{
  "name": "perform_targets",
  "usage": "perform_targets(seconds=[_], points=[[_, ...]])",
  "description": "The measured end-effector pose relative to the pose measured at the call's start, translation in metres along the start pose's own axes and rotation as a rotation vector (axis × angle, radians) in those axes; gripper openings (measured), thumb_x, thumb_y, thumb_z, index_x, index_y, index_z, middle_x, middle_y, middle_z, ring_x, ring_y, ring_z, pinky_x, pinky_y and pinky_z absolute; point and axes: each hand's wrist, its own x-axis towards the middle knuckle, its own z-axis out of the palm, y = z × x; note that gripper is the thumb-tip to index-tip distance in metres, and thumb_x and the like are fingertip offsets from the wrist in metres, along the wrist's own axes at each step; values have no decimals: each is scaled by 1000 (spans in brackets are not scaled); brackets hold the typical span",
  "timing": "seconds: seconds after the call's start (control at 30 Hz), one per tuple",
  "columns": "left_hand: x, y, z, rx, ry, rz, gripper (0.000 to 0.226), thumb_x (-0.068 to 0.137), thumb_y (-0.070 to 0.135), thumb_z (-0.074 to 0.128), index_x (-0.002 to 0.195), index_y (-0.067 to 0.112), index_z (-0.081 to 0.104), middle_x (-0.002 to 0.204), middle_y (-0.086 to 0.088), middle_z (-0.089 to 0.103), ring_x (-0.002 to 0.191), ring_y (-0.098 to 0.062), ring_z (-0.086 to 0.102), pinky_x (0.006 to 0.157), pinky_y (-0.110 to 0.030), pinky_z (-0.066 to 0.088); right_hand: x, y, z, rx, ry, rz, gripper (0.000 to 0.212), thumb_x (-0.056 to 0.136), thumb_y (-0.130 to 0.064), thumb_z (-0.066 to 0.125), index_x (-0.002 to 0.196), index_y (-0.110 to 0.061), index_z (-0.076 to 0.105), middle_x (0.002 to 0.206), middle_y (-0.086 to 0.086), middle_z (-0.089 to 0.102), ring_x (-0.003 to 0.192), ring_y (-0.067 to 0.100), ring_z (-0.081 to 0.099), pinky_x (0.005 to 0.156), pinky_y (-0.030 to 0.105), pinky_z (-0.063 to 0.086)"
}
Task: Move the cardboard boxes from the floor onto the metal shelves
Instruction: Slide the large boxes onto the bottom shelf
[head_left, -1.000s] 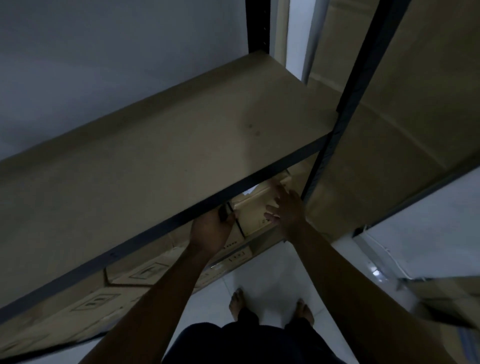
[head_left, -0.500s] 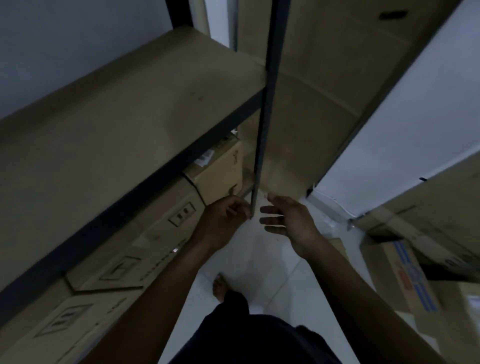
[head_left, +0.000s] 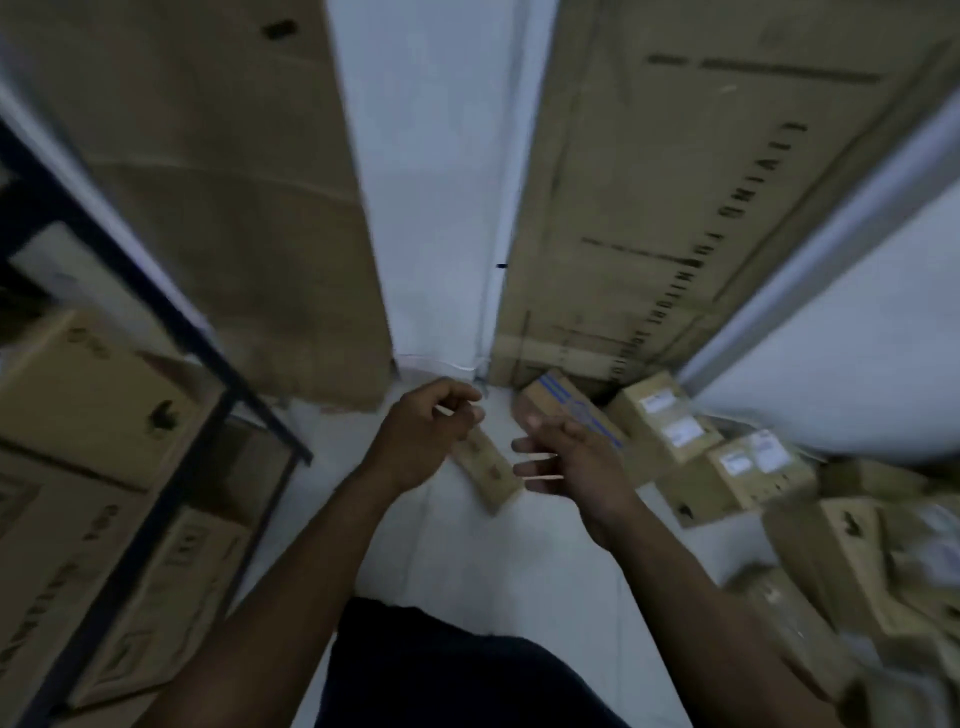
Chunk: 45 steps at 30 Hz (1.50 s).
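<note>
My left hand (head_left: 423, 434) hangs in mid-air over the white floor with loosely curled fingers and holds nothing. My right hand (head_left: 571, 462) is beside it, fingers spread and relaxed, also holding nothing. Below and between them a small narrow cardboard box (head_left: 488, 470) lies on the floor. A box with blue stripes (head_left: 561, 400) sits just beyond my right hand. More cardboard boxes (head_left: 748, 467) are piled on the floor to the right. The metal shelf (head_left: 171, 322) with its dark frame stands at the left, holding several boxes (head_left: 88, 400).
Two tall flat cartons (head_left: 234, 182) (head_left: 701, 182) lean against the white wall ahead, with a strip of wall between them. A bare strip of white floor (head_left: 467, 551) runs between the shelf and the pile. The view is blurred.
My view has swung right, away from the shelf toward the floor pile. Both hands have left the box on the shelf and now hang free over the floor.
</note>
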Motion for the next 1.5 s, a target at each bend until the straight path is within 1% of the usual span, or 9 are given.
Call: perform_targets(seconds=[0.23, 0.4, 0.6, 0.83, 0.93, 1.1, 1.3, 1.43, 1.5], points=[[37, 46, 138, 87, -273, 31, 10, 95, 17, 66, 97, 27, 70, 86, -1, 65, 82, -28, 68, 65, -34, 50, -26, 8, -141, 169, 256, -33, 26, 92, -34, 70, 107, -12, 69, 97, 9, 76, 76, 22, 71, 63, 31, 57], [74, 54, 207, 121, -395, 7, 13, 96, 17, 64, 107, 16, 70, 97, -13, 67, 80, -22, 65, 64, -31, 50, -21, 11, -214, 250, 378, -3, 21, 92, -30, 70, 103, -12, 70, 96, 10, 76, 76, 25, 71, 64, 32, 57], [148, 60, 306, 51, -418, -68, 12, 92, 18, 69, 86, 28, 71, 66, 11, 66, 63, -10, 62, 53, -21, 49, 5, 3, -317, 175, 459, 47, 31, 86, -36, 77, 108, -16, 71, 100, 8, 77, 81, 26, 73, 71, 36, 57], [195, 74, 412, -6, -450, -232, 13, 89, 21, 70, 87, 33, 73, 67, 10, 70, 61, -6, 64, 53, -22, 48, 38, -14, -449, -101, 482, 143, 43, 84, -37, 80, 121, -23, 63, 100, -2, 73, 91, 21, 72, 76, 38, 58], [202, 73, 451, 29, -417, -283, 8, 91, 21, 69, 95, 27, 72, 81, 5, 71, 68, -9, 66, 58, -23, 50, 58, -20, -502, -198, 392, 172, 50, 82, -41, 79, 126, -27, 57, 109, -6, 68, 99, 15, 68, 76, 32, 56], [212, 54, 521, 48, -298, -438, 13, 96, 16, 64, 108, 12, 68, 98, -12, 67, 73, -18, 63, 62, -26, 46, 121, -26, -615, -420, 142, 203, 68, 81, -31, 81, 139, -19, 50, 130, 4, 60, 113, 23, 62, 96, 48, 53], [216, 16, 609, -46, -47, -690, 12, 92, 16, 70, 103, 11, 67, 95, -11, 65, 73, -20, 61, 59, -27, 43, 221, 1, -730, -658, -141, 242, 90, 73, -35, 86, 149, -26, 38, 128, -11, 46, 100, 3, 53, 73, 19, 47], [229, -28, 667, -87, 29, -783, 14, 89, 17, 73, 101, 11, 68, 90, -7, 64, 77, -20, 62, 59, -23, 44, 281, 48, -760, -756, -331, 69, 86, 68, -25, 91, 120, -74, 43, 103, -58, 51, 96, -31, 51, 64, -6, 41], [241, -57, 693, -133, 57, -828, 17, 89, 16, 73, 103, 9, 68, 90, -6, 63, 81, -21, 61, 63, -25, 45, 312, 75, -764, -817, -411, 17, 96, 67, -20, 92, 114, -83, 37, 102, -65, 44, 95, -41, 41, 65, -12, 31]])
